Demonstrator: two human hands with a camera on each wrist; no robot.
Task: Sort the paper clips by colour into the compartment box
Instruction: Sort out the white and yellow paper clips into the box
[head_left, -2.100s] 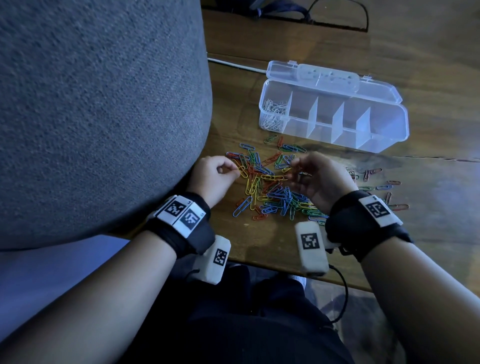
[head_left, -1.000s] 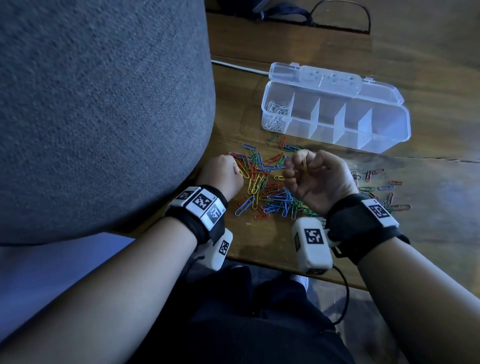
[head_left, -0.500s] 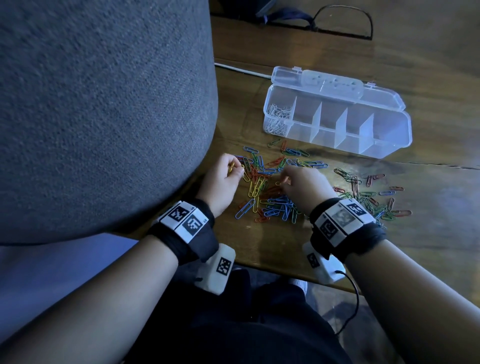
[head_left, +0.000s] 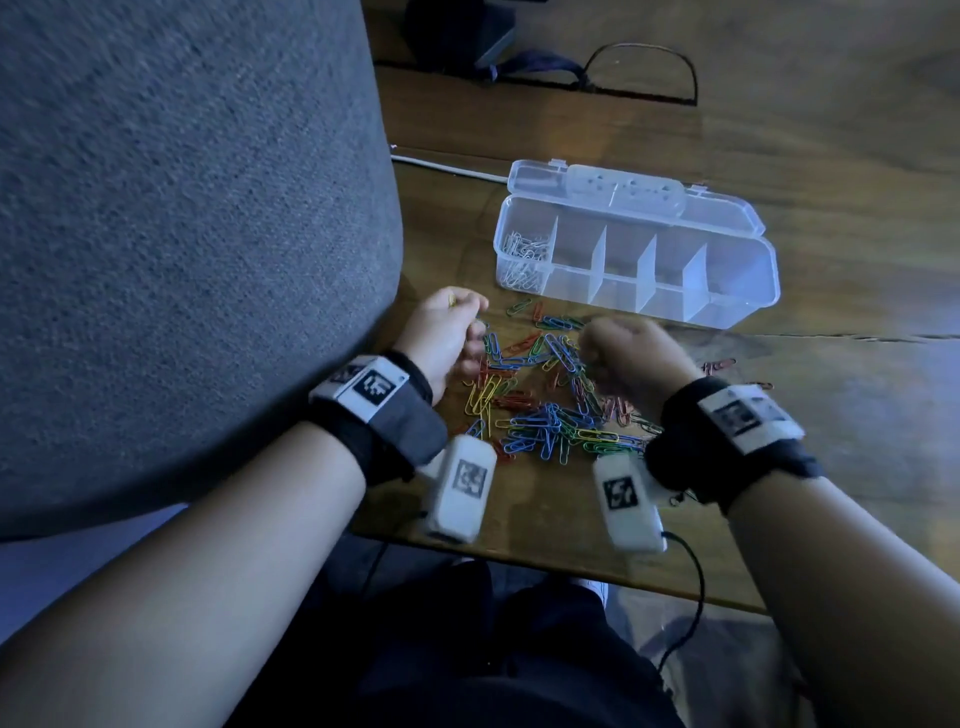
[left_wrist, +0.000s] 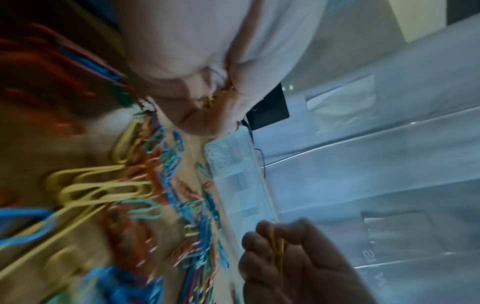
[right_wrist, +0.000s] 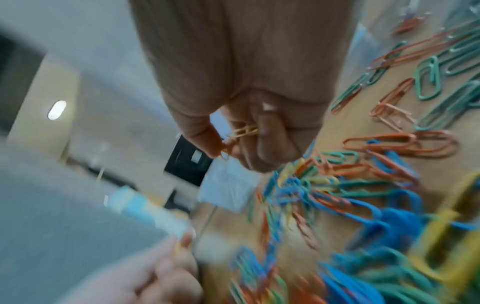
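A heap of red, blue, green and yellow paper clips (head_left: 540, 400) lies on the wooden table (head_left: 857, 415), in front of the clear compartment box (head_left: 649, 304). The box's lid (head_left: 649, 202) is folded back. Silver clips (head_left: 524, 254) fill its leftmost compartment; the other compartments look bare. My left hand (head_left: 467, 318) is curled at the heap's left edge and pinches yellow clips (left_wrist: 215, 98). Over the heap's far right, my right hand (head_left: 597, 345) is a raised fist pinching yellow clips (right_wrist: 241, 131). Both wrist views are blurred.
A big grey upholstered cushion (head_left: 182, 234) presses against the table's left side, close to my left hand. A few stray clips (head_left: 719, 366) lie right of the heap. A white cable (head_left: 447, 166) and a black wire loop (head_left: 641, 67) lie behind the box. The table's near edge (head_left: 519, 553) runs just below my wrists.
My right hand has lifted off the heap and turned into a fist with yellow clips in it. My left hand stays curled at the heap's left edge.
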